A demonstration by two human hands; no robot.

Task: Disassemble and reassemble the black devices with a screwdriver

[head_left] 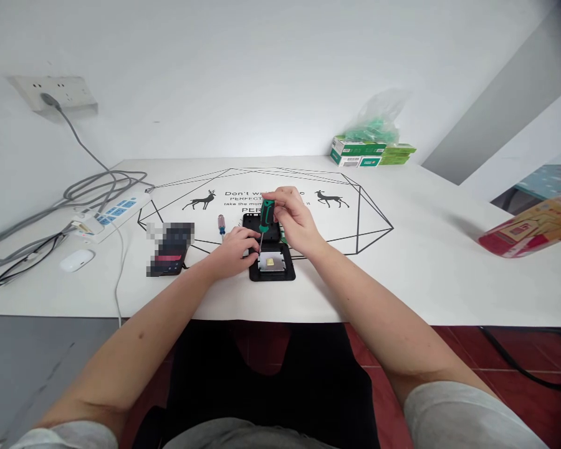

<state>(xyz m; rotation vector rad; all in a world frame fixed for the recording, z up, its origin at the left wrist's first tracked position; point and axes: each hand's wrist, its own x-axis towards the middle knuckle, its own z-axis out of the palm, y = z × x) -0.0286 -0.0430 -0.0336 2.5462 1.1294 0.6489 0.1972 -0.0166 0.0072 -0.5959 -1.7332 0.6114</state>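
A black case (272,277) holding a metal plate (279,266) lies near the surface's (402,287) front edge. The right hand (295,215) grips a green screwdriver (267,215); the left hand (236,252) is beside its shaft, hold unclear. Boxes (358,149) sit by the back edge.

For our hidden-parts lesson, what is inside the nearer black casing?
The nearer black casing holds a silver plate bearing a pale yellow square. The left hand and green screwdriver hide part of the casing's upper left; anything beneath the plate is covered.
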